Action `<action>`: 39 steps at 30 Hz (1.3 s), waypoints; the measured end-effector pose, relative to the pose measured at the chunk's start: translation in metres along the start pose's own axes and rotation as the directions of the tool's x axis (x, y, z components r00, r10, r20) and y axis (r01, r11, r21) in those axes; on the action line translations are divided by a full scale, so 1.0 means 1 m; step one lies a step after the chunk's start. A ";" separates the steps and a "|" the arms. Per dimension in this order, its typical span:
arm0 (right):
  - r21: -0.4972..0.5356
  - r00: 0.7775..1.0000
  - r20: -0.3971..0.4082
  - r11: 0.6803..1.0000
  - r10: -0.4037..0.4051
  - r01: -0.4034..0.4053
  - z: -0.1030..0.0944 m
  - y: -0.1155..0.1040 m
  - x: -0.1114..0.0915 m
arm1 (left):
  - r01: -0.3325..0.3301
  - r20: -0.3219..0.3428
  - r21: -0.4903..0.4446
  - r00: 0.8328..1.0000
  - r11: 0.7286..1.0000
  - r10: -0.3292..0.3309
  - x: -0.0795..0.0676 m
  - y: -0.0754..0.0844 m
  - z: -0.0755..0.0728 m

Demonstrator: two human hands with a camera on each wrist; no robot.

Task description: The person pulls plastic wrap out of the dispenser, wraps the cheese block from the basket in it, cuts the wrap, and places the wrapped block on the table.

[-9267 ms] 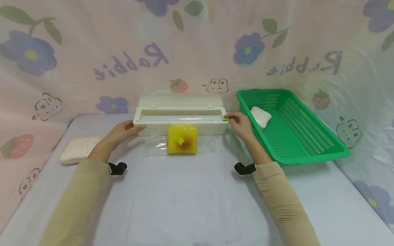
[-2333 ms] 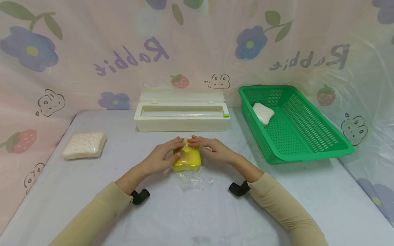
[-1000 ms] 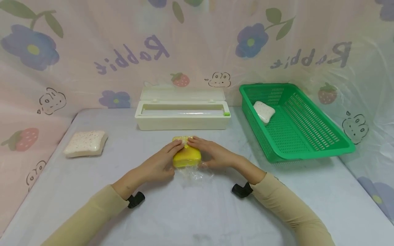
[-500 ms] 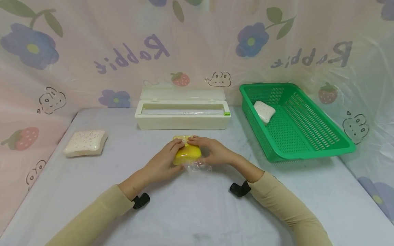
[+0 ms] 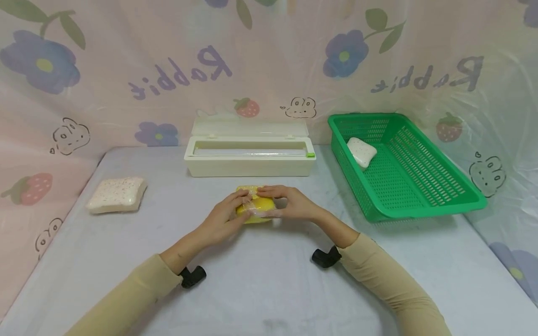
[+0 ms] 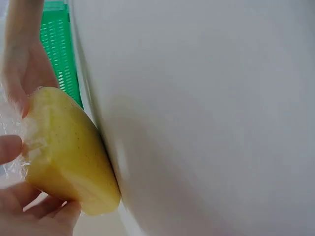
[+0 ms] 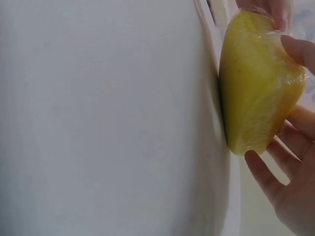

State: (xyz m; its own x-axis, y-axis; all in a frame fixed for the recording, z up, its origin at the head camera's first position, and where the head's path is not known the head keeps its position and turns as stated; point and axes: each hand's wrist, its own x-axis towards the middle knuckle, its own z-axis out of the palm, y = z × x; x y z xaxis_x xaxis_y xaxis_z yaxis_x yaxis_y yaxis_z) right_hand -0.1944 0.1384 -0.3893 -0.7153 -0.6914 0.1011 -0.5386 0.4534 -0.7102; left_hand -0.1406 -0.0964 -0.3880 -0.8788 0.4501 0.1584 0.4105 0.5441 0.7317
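Observation:
A yellow soap-like bar, rounded like a small cushion, lies on the table in clear cling film. My left hand grips its left side, thumb on the near face and fingers over the top. From the right, my right hand pinches it the same way, the thumb pressing film against the near edge. In the left wrist view the bar sits flat on the white surface, film bunched at its upper face. The right wrist view shows right-hand fingertips touching the bar's end.
Behind the bar stands a white cling film dispenser, lid raised, with a green slider at its right end. A green basket at right holds a white speckled bar. Another pale speckled bar lies at left.
Earlier the film lay attached at the dispenser under the bar; the bar then came nearer me. In the last second the loose near film was folded up onto the bar's near face.

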 end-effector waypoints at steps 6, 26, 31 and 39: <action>0.049 1.000 0.003 0.999 0.012 -0.012 0.001 -0.001 0.001 | 0.124 -0.054 -0.268 0.988 0.955 -0.143 0.000 0.004 0.000; 0.224 0.982 -0.099 0.965 0.163 -0.137 0.004 0.000 0.005 | 0.188 -0.140 -0.325 0.960 0.927 -0.244 0.005 0.006 0.002; 0.168 0.979 -0.138 0.978 0.151 -0.127 0.005 -0.005 0.007 | 0.185 -0.187 -0.341 0.947 0.922 -0.260 0.009 0.003 0.002; 0.235 0.986 -0.102 0.966 0.132 -0.105 0.004 -0.003 0.007 | 0.215 -0.172 -0.330 0.944 0.919 -0.283 0.008 0.003 -0.001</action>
State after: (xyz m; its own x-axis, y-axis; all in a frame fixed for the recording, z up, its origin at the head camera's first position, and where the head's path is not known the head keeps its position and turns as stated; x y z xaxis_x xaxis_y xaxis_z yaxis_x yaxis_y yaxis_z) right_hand -0.1963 0.1297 -0.3889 -0.8218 -0.5646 0.0770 -0.3407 0.3786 -0.8605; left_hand -0.1471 -0.0919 -0.3838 -0.9872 0.1487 0.0568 0.1080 0.3633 0.9254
